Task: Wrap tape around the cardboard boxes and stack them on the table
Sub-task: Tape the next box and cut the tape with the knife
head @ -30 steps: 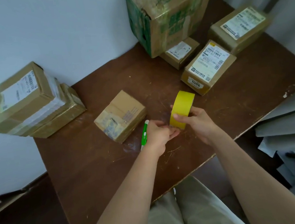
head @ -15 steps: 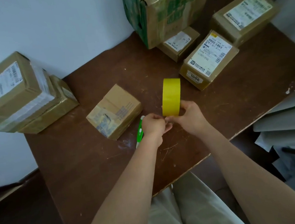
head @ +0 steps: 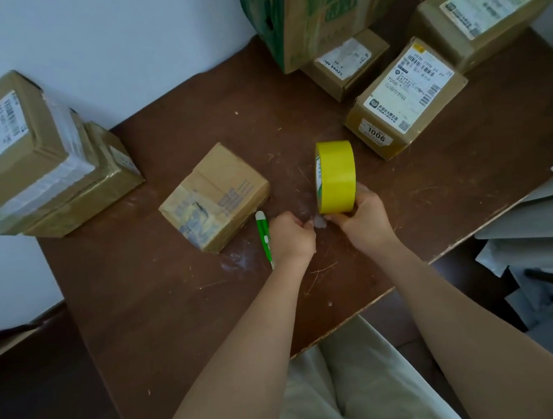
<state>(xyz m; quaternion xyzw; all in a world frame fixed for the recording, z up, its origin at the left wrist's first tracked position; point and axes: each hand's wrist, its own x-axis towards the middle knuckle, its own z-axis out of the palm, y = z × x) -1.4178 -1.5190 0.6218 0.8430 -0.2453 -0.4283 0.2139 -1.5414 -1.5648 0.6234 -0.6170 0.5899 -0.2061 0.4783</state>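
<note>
A yellow tape roll (head: 336, 176) stands on edge above the brown table (head: 191, 322), and my right hand (head: 360, 218) grips its lower rim. My left hand (head: 292, 233) pinches the clear loose end of the tape (head: 319, 222) just left of the roll. A small cardboard box (head: 214, 197) lies on the table to the left of my hands. A green and white cutter (head: 264, 236) lies between that box and my left hand.
Two taped boxes (head: 21, 162) are stacked at the table's left corner against the wall. At the back right stand a large green-printed carton (head: 320, 4) and three labelled boxes (head: 405, 98). Grey sheets (head: 544, 213) lie beyond the right edge.
The roll has turned so its side face shows, and my hands have drawn slightly apart, with a short piece of clear tape now between them. The view shifted a little.
</note>
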